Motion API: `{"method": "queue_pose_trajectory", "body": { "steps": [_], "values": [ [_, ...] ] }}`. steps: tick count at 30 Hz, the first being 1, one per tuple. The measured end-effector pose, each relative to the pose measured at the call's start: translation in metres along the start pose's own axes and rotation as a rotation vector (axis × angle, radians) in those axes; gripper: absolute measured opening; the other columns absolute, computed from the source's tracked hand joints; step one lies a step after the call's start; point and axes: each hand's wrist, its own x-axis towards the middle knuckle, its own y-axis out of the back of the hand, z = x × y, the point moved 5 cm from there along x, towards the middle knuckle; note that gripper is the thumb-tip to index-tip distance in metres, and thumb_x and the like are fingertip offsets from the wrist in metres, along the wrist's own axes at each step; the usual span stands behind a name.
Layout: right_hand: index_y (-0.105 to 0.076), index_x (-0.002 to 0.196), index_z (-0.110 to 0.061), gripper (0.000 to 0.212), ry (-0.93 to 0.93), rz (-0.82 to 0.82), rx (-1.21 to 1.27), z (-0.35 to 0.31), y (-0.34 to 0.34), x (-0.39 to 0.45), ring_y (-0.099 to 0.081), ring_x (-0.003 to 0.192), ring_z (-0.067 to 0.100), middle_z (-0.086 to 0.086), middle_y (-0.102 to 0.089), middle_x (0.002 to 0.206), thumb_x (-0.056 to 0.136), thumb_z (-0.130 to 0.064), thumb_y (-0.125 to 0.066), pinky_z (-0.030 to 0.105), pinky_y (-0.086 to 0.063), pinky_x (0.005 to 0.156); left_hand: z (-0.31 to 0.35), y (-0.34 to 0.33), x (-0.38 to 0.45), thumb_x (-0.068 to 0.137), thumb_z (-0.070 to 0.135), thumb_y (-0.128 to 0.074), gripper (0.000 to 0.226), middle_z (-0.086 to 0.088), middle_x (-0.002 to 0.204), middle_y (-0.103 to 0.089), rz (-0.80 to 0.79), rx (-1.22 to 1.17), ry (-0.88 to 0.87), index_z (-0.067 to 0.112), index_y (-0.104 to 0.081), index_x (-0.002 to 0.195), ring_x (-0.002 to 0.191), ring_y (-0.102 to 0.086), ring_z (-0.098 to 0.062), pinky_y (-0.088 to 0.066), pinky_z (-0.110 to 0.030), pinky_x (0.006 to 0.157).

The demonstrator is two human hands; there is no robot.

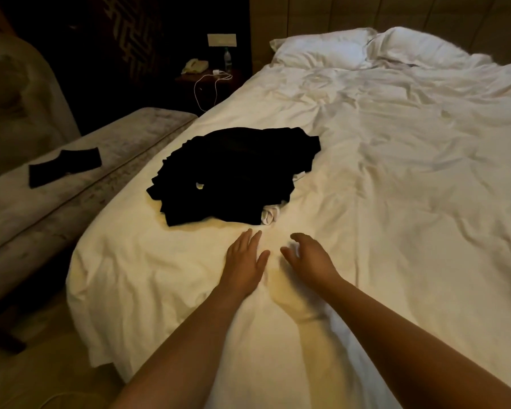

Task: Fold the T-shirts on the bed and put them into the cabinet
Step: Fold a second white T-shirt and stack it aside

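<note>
Hands (273,258) before dim, perhaps T-shirt pile (233,175)

From my view, the bed (396,172) offers wide open duvet to the right of the pile of black T-shirts (233,175), all the way up to the pillows (322,51). My left hand (244,261) and right hand (307,258) sit near the foot, just short of the pile, with a strip of bare sheet between. A white garment (269,215) pokes out at the pile's near edge. Left of the bed, the bench (71,202) narrows the passage and carries a black cloth (64,166).
</note>
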Motion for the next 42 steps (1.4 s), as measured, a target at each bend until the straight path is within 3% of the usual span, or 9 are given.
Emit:
{"method": "queue_pose_trajectory", "body": {
  "steps": [4, 9, 14, 18, 23, 28, 33, 39, 42],
  "values": [
    [-0.049, 0.141, -0.007, 0.045, -0.041, 0.010, 0.112, -0.010, -0.012, 0.035, -0.054, 0.124, 0.028, 0.013, -0.058, 0.137, 0.103, -0.032, -0.048, 0.035, -0.042, 0.100, -0.003, -0.007, 0.031, 0.091, 0.061, -0.007, 0.080, -0.006, 0.162, -0.026, 0.048, 0.065, -0.041, 0.020, -0.020, 0.158, 0.148, -0.025, -0.023, -0.021, -0.037, 0.117],
    [-0.049, 0.139, -0.007, 0.040, -0.123, 0.067, 0.261, -0.011, -0.025, 0.073, -0.058, 0.118, 0.030, 0.014, -0.061, 0.130, 0.106, -0.028, -0.041, 0.032, -0.043, 0.092, -0.010, -0.010, 0.067, 0.097, 0.054, -0.023, 0.063, -0.004, 0.129, -0.054, 0.154, 0.144, -0.051, 0.024, -0.040, 0.150, 0.118, -0.049, -0.026, -0.039, -0.038, 0.095],
    [-0.061, 0.115, -0.013, 0.025, -0.198, 0.087, 0.457, 0.004, -0.050, 0.103, -0.068, 0.086, 0.025, 0.007, -0.070, 0.097, 0.103, -0.030, -0.047, 0.041, -0.056, 0.083, -0.022, -0.020, 0.089, 0.094, 0.049, -0.058, 0.039, -0.006, 0.109, -0.061, 0.265, -0.084, 0.077, 0.023, -0.066, 0.121, 0.101, -0.054, -0.027, -0.047, -0.040, 0.085],
    [-0.062, 0.090, -0.007, 0.030, -0.223, 0.124, 0.542, 0.007, -0.056, 0.117, -0.067, 0.057, 0.025, 0.010, -0.069, 0.074, 0.097, -0.036, -0.056, 0.049, -0.059, 0.073, -0.024, -0.022, 0.083, 0.097, 0.035, -0.053, 0.027, -0.006, 0.097, -0.063, 0.427, -0.099, 0.055, 0.018, -0.072, 0.104, 0.091, -0.057, -0.028, -0.049, -0.040, 0.075],
    [-0.058, 0.091, 0.011, 0.030, -0.292, 0.069, 0.757, 0.019, -0.055, 0.120, -0.063, 0.050, 0.026, 0.016, -0.061, 0.067, 0.098, -0.017, -0.055, 0.045, -0.061, 0.063, -0.023, -0.021, 0.079, 0.099, 0.027, -0.050, 0.027, -0.006, 0.099, -0.064, 0.469, -0.125, 0.026, 0.013, -0.070, 0.108, 0.090, -0.057, -0.027, -0.050, -0.040, 0.074],
    [-0.057, 0.086, 0.003, 0.020, -0.318, 0.025, 0.958, 0.028, -0.040, 0.091, -0.061, 0.054, 0.029, 0.019, -0.061, 0.071, 0.099, -0.009, -0.047, 0.033, -0.052, 0.052, -0.009, -0.012, 0.071, 0.100, 0.024, -0.043, 0.030, -0.011, 0.095, -0.061, 0.520, -0.086, -0.066, 0.006, -0.066, 0.100, 0.083, -0.057, -0.030, -0.049, -0.041, 0.068],
    [-0.053, 0.078, 0.000, 0.020, -0.323, 0.041, 0.961, 0.036, -0.017, 0.061, -0.057, 0.052, 0.028, 0.023, -0.058, 0.070, 0.096, -0.005, -0.046, 0.033, -0.047, 0.049, 0.008, -0.007, 0.046, 0.104, 0.032, -0.037, 0.041, -0.010, 0.114, -0.064, 0.492, -0.311, -0.043, 0.003, -0.064, 0.112, 0.103, -0.063, -0.028, -0.053, -0.042, 0.086],
    [-0.054, 0.073, -0.001, 0.024, -0.323, 0.131, 0.988, 0.051, 0.021, 0.010, -0.053, 0.052, 0.028, 0.019, -0.059, 0.064, 0.095, -0.006, -0.047, 0.036, -0.045, 0.052, 0.060, 0.005, 0.013, 0.105, 0.034, -0.038, 0.042, -0.002, 0.131, -0.063, 0.414, -0.527, 0.020, 0.011, -0.058, 0.133, 0.119, -0.056, -0.013, -0.037, -0.010, 0.096],
    [-0.050, 0.072, 0.006, 0.026, -0.312, 0.192, 0.953, 0.065, 0.038, -0.016, -0.053, 0.052, 0.029, 0.020, -0.057, 0.059, 0.094, -0.006, -0.047, 0.039, -0.046, 0.054, 0.091, 0.009, -0.002, 0.107, 0.030, -0.039, 0.037, 0.000, 0.126, -0.063, 0.390, -0.547, -0.032, 0.012, -0.060, 0.131, 0.116, -0.055, -0.010, -0.036, -0.007, 0.095]
  ]
}}
